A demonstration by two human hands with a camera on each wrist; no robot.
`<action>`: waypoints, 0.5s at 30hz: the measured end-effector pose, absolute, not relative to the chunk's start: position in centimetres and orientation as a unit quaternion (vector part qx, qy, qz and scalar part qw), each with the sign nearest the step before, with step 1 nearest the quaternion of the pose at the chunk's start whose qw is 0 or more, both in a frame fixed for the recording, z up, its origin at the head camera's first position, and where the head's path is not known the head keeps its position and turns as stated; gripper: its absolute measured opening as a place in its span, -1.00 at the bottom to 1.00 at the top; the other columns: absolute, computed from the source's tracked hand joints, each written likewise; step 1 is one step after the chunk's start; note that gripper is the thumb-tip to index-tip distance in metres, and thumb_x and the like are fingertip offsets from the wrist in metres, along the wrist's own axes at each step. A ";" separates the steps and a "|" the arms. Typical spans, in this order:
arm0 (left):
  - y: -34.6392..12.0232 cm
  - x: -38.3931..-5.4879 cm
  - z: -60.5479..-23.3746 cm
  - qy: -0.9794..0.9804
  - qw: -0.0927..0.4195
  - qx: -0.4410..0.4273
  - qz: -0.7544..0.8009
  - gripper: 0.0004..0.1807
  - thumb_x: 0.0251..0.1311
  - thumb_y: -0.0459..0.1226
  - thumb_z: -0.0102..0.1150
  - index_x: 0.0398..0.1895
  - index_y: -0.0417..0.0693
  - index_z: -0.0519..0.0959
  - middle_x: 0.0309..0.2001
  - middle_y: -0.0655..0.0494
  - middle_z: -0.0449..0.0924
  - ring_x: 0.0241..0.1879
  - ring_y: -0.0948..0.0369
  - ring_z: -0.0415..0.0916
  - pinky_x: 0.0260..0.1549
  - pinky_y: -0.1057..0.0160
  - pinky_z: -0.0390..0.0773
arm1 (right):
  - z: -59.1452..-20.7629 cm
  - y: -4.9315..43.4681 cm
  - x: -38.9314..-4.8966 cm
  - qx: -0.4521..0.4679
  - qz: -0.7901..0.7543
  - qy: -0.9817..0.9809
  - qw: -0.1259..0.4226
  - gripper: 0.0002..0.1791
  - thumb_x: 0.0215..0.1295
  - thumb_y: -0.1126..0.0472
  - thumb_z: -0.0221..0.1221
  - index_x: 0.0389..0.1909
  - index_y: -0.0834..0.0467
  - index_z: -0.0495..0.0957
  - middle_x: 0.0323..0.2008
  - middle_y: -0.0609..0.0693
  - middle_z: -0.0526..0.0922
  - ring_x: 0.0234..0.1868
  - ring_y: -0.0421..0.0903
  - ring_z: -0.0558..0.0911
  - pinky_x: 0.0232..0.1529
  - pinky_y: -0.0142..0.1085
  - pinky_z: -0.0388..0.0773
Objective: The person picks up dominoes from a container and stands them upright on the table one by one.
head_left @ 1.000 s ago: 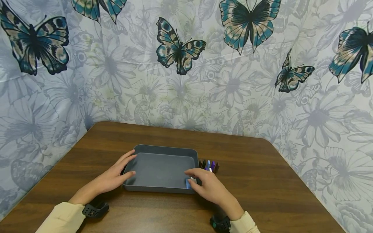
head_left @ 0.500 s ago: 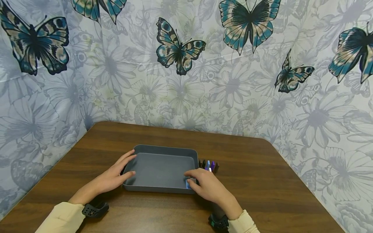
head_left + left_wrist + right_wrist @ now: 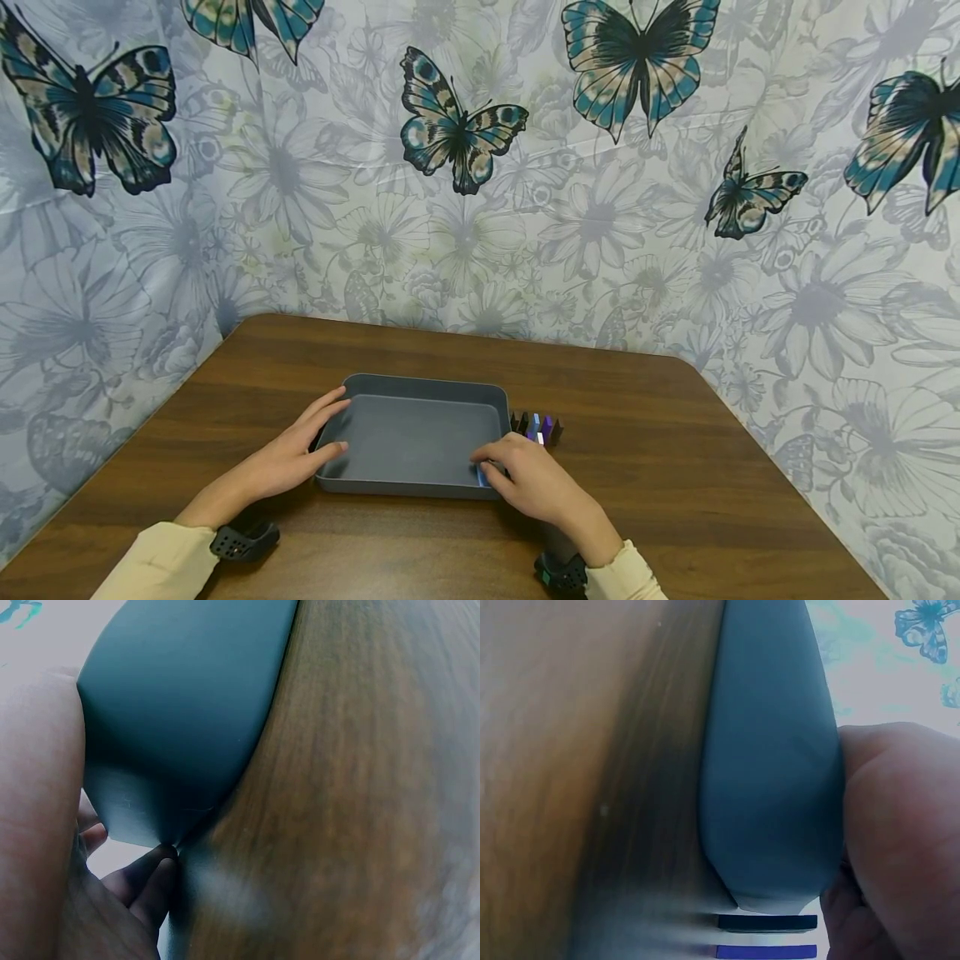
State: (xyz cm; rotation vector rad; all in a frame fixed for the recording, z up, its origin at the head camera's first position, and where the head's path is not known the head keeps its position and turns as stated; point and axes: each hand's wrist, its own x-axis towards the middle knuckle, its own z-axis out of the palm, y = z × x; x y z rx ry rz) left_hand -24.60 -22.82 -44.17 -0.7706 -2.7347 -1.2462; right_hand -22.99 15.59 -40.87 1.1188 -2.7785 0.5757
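Note:
A shallow grey tray (image 3: 412, 489) sits on the brown table, between the hands. At its left end, my left hand (image 3: 281, 458) holds the wall, thumb over the rim and fingers along the side. The left wrist view has left fingertips (image 3: 161, 866) against the tray's outer corner (image 3: 157, 802). My right hand (image 3: 536, 479) bends over the tray's front right corner, thumb and forefinger inside. Beneath the thumb shows part of a small blue piece (image 3: 482, 477); the rest is hidden, so whether it is pinched cannot be told. The right wrist view sees the tray's outer wall (image 3: 772, 772).
Just past the tray's right end, several small upright pieces stand in a row, among them a purple piece (image 3: 547, 427) and a light blue piece (image 3: 536, 423). Behind the wooden table (image 3: 637, 392) hangs a cloth with butterflies and flowers.
My right hand has shifted slightly left and covers more of the blue piece; the whitish part beside it is hidden now. The left hand and the tray have stayed put.

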 end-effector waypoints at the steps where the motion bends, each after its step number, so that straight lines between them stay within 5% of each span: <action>1: -22.8 -24.6 -44.2 -0.881 0.020 -0.249 -0.402 -0.26 0.49 -0.17 0.16 0.57 -0.30 0.15 0.64 -0.21 -0.15 0.56 -0.36 -0.10 0.27 -0.49 0.18 | -40.9 15.6 -23.0 0.368 0.191 -0.909 0.046 -0.73 0.58 0.20 0.09 0.09 0.06 0.72 -0.04 -0.17 0.76 -0.04 -0.21 0.62 -0.05 -0.28 0.60; 15: -22.8 -24.8 -44.4 -0.880 0.026 -0.252 -0.401 -0.27 0.49 -0.17 0.17 0.57 -0.30 0.16 0.64 -0.20 -0.15 0.56 -0.36 -0.09 0.27 -0.48 0.19 | -41.1 15.8 -23.0 0.366 0.229 -0.901 0.050 -0.77 0.55 0.20 0.16 0.09 0.05 0.69 -0.02 -0.19 0.74 0.01 -0.20 0.67 0.04 -0.25 0.63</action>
